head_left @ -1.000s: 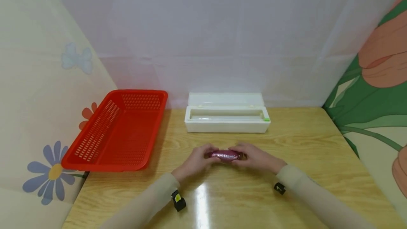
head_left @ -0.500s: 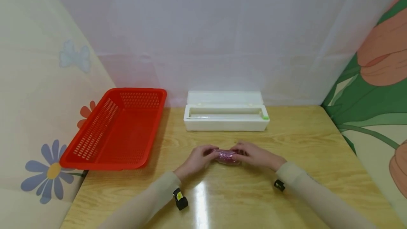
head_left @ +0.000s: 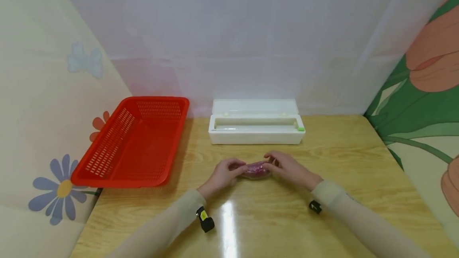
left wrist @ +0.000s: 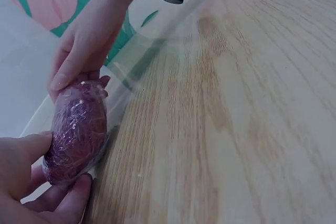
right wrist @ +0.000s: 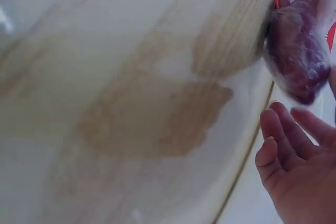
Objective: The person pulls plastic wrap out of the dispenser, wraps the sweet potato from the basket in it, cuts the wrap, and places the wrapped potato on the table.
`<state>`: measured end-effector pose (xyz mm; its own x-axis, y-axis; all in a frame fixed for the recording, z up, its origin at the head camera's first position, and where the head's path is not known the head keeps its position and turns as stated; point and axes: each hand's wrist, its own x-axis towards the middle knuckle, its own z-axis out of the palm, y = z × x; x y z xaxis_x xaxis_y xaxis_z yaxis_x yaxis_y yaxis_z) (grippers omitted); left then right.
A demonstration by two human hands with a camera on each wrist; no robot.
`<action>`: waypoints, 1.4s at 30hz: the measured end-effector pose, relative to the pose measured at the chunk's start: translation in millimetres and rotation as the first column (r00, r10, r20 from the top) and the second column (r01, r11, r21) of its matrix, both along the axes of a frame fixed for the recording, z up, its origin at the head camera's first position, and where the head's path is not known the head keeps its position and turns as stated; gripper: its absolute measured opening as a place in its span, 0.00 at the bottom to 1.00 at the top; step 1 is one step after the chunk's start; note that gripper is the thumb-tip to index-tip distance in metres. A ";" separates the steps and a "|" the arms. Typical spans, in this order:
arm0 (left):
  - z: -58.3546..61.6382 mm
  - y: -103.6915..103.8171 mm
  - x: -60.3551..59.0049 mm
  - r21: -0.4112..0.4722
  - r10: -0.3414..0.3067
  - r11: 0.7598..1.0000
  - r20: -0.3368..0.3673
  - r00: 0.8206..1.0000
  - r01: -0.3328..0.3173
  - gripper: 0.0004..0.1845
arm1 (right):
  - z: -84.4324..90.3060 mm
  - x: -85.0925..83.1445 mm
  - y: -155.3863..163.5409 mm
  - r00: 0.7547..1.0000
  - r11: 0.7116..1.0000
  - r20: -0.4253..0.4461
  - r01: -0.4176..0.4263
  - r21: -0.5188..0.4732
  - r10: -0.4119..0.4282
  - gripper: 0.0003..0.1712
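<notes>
An oblong reddish-purple sweet potato [head_left: 256, 170], wrapped in shiny cling film, is held just above or on the wooden table; which cannot be told. My left hand [head_left: 223, 173] pinches one end, thumb on the near side and fingers behind, as the left wrist view shows at the wrapped sweet potato [left wrist: 79, 129]. At the other end is my right hand [head_left: 291, 170], its thumb touching the film. In the right wrist view, the right hand's [right wrist: 299, 166] fingers are loosely bent and stand apart from the wrapped surface.
Behind the hands stands a white cling film box [head_left: 256, 136] with its lid raised and a green slider at the right end. A red plastic basket [head_left: 166, 162] sits to the left. Cloth walls [head_left: 229, 51] border the wooden table [head_left: 340, 150].
Both hands stay around the sweet potato. The right hand's fingers have lifted and loosened from its end, showing more of the film. The left hand keeps its grip.
</notes>
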<state>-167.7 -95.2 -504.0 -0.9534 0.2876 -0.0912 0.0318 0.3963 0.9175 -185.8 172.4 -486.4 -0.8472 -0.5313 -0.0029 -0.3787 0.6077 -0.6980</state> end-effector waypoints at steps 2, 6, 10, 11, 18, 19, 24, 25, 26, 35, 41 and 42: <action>0.5 0.3 -0.6 -0.002 0.026 1.000 0.026 0.999 -0.025 0.18 | -2.2 1.0 -0.3 0.998 0.998 -0.016 0.059 -0.019 -0.059 0.24; -0.4 -0.6 -4.7 0.046 0.117 0.991 0.088 0.989 -0.122 0.20 | -7.7 4.1 -2.2 0.984 0.984 -0.073 0.158 -0.077 -0.164 0.17; -0.5 2.2 -7.0 0.148 0.204 0.964 0.117 0.972 -0.220 0.21 | -7.9 10.1 -11.0 0.981 0.973 -0.019 0.190 -0.129 -0.194 0.14; -0.7 4.3 -6.5 0.168 0.212 0.959 0.108 0.971 -0.228 0.21 | -7.3 11.9 -14.2 0.981 0.970 0.026 0.196 -0.147 -0.194 0.15; -0.2 27.7 4.9 0.251 0.164 0.952 0.076 0.984 -0.178 0.20 | -4.5 16.1 -31.7 0.904 0.867 0.394 0.325 -0.378 -0.167 0.31; -0.3 30.5 6.3 0.260 0.151 0.951 0.083 0.985 -0.168 0.20 | -4.7 15.8 -32.6 0.893 0.849 0.416 0.347 -0.398 -0.170 0.32; 0.0 37.7 9.8 0.270 0.117 0.953 0.087 0.989 -0.137 0.21 | -4.1 12.5 -29.9 0.883 0.820 0.428 0.384 -0.424 -0.193 0.33; 0.1 38.0 10.0 0.268 0.115 0.954 0.084 0.990 -0.133 0.22 | -3.7 11.9 -28.1 0.887 0.820 0.425 0.374 -0.433 -0.180 0.33; 0.1 38.0 10.0 0.274 0.108 0.953 0.082 0.991 -0.127 0.23 | -3.5 11.3 -26.0 0.889 0.820 0.422 0.371 -0.437 -0.177 0.33; -3.0 18.2 10.4 0.293 0.076 0.951 0.099 0.992 -0.102 0.21 | 9.3 3.9 19.1 0.914 0.889 0.338 0.333 -0.313 -0.223 0.33; -0.4 -6.3 9.0 0.265 0.138 0.950 0.108 0.985 -0.162 0.18 | 19.4 -5.1 79.5 0.915 0.915 0.296 0.342 -0.213 -0.273 0.34; 0.4 -10.3 9.4 0.268 0.151 0.947 0.112 0.982 -0.176 0.17 | 20.5 -6.1 90.6 0.911 0.917 0.296 0.352 -0.189 -0.289 0.35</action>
